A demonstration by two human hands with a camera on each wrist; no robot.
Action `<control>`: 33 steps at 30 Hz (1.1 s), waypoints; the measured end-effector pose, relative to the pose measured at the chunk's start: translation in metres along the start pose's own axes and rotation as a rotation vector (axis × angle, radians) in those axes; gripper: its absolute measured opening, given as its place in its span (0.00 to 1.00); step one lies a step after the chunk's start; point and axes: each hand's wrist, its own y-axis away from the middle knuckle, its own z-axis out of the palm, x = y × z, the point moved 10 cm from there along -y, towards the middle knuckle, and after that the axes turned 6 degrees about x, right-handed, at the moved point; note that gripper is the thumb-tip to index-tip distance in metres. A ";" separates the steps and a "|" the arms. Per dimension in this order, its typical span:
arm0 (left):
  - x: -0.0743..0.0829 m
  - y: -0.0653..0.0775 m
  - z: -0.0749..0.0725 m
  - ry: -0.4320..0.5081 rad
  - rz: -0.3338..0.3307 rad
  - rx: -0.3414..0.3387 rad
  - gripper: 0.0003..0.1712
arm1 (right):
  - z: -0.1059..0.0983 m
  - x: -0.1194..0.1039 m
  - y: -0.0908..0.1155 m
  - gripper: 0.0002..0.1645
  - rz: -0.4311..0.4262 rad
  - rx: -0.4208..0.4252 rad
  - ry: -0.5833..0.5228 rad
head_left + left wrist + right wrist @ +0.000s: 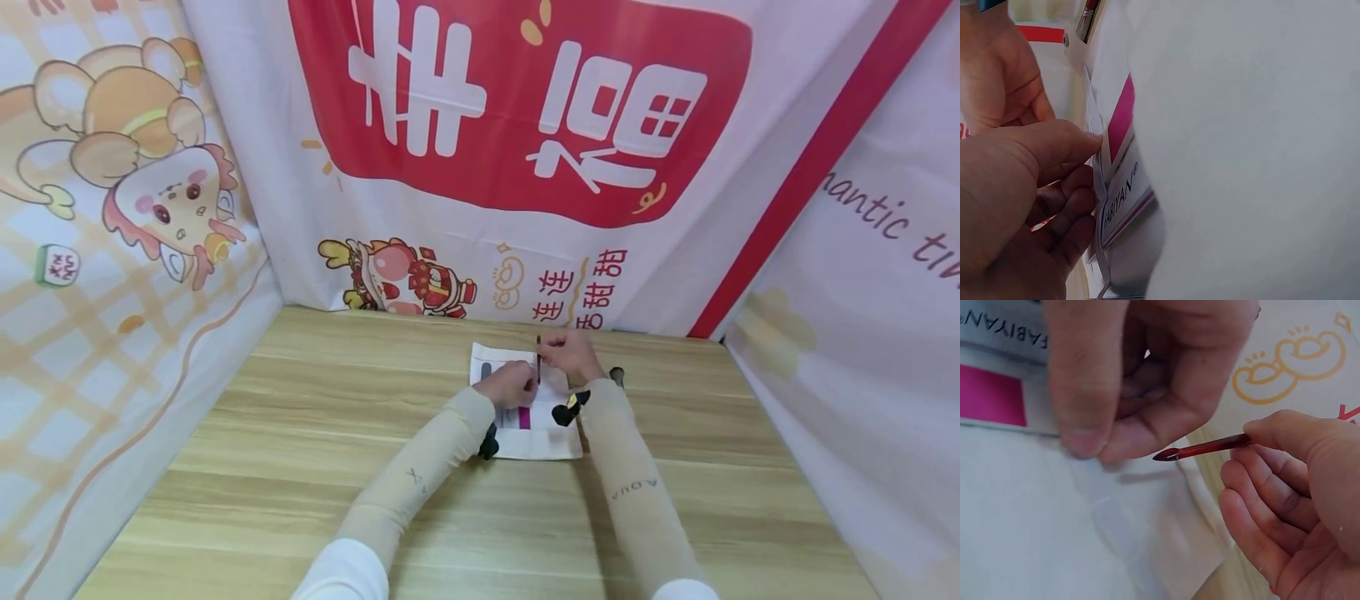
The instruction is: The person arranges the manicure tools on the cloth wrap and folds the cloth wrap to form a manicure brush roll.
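A white fabric case (540, 448) lies unfolded on the table beneath both hands. My left hand (512, 385) pinches a thin elastic band (1105, 275) along it, between thumb and fingertips. Beside the band is a packet (1125, 197) printed FABIYAN, with a magenta block (1121, 119) above the lettering. To the right and slightly farther back, my right hand (572, 354) holds a slim dark red brush (1210, 449) between thumb and forefinger. Its glossy, teardrop-shaped tip points toward the left hand's fingertips, with a gap between. The right hand's other fingers are loosely curled.
The wood-grain table (315, 433) spreads around the case. A printed cloth wall (420, 200) rises at its back edge, just behind the right hand. Other cloth walls stand left and right. Black wrist devices (567, 410) hang over the case.
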 end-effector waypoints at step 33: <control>0.041 0.033 -0.040 0.007 -0.086 0.018 0.05 | 0.021 0.007 0.027 0.11 0.117 -0.181 0.278</control>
